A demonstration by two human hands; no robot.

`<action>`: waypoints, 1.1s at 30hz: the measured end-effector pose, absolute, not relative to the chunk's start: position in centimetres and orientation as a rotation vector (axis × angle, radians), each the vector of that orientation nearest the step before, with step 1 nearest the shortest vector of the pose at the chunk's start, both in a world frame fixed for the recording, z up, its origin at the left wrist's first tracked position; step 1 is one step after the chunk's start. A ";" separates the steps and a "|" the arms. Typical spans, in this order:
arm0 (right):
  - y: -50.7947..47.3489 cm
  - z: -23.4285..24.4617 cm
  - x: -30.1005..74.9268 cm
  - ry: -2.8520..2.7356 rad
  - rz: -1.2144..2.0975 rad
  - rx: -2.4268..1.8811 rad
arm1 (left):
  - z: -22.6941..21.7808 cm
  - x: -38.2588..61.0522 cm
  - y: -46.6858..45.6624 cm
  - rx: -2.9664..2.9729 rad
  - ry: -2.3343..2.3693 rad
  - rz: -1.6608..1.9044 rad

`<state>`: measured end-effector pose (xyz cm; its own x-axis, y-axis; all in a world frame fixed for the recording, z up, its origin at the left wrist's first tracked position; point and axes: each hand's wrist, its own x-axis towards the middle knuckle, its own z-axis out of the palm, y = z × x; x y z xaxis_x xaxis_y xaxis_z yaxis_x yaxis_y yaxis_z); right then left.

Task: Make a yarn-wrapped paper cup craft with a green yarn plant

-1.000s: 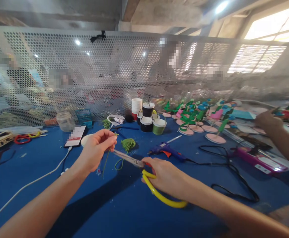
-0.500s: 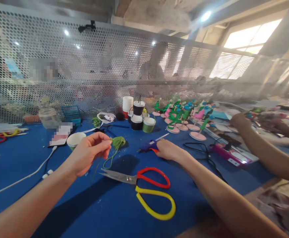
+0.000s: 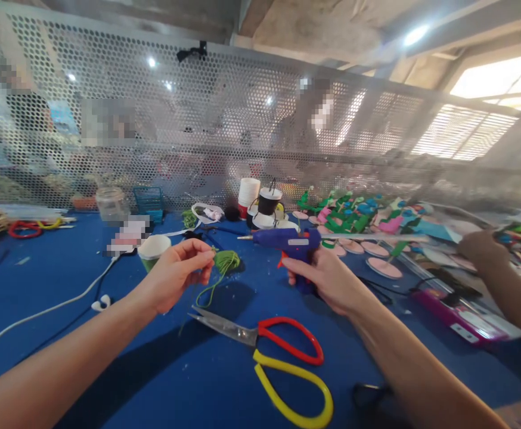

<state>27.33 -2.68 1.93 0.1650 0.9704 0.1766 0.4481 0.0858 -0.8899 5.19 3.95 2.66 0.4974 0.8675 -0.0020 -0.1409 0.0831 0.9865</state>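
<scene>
Pinched between the thumb and fingers of my left hand (image 3: 180, 271) is the end of a green cord, whose bundle (image 3: 227, 261) shows just beyond the fingertips, with a loop trailing down. My right hand (image 3: 327, 274) wraps round the handle of a blue glue gun (image 3: 282, 238), held up off the table with its nozzle pointing left. A clear glue stick (image 3: 377, 238) juts from its rear, and the orange trigger (image 3: 282, 258) shows by my fingers. Below both hands lie scissors (image 3: 256, 338) with one red and one yellow handle, blades parted.
Behind my left hand stand a paper cup (image 3: 154, 247) and a phone (image 3: 129, 233) on a white cable. Small cups (image 3: 269, 201) and several green figures on pink discs (image 3: 383, 267) stand further back. A magenta power strip (image 3: 459, 322) and a co-worker's arm (image 3: 511, 286) are at right.
My right hand has lifted the glue gun off the table and turned it level, nozzle left. My left hand keeps its pinch on the green cord. The whole view has swung slightly left.
</scene>
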 end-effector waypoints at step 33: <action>-4.5 1.7 22.9 -1.480 0.521 -1.602 | 2.2 5.5 3.7 1.403 0.817 0.936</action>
